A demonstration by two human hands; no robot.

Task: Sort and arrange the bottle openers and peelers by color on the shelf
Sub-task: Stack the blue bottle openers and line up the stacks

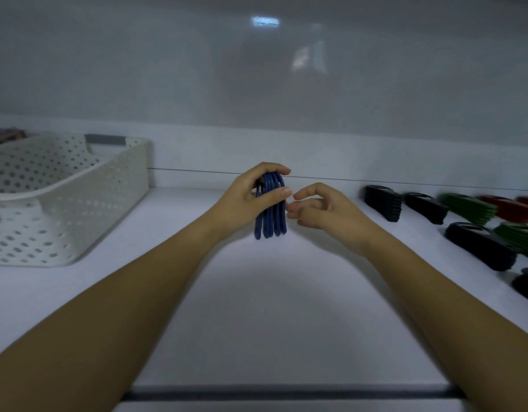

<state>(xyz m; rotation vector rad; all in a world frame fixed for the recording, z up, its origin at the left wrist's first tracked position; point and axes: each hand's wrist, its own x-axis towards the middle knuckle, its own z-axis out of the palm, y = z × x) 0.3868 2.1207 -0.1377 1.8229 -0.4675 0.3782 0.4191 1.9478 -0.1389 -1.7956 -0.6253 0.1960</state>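
My left hand (251, 194) grips a bundle of several blue tools (270, 220) upright over the middle of the white shelf (257, 307), their lower ends hanging just above the surface. My right hand (322, 208) hovers right beside the bundle, fingers curled and apart, holding nothing. To the right lie sorted groups: black ones (383, 202) (424, 208) at the back, a larger black group (479, 246) nearer, green ones (468, 208) (521, 239), and red ones (512, 208) at the far right edge.
A white perforated plastic basket (63, 185) stands at the left of the shelf. A glossy white back wall (257, 84) rises behind the shelf. The shelf's front edge (286, 395) shows a dark strip near me.
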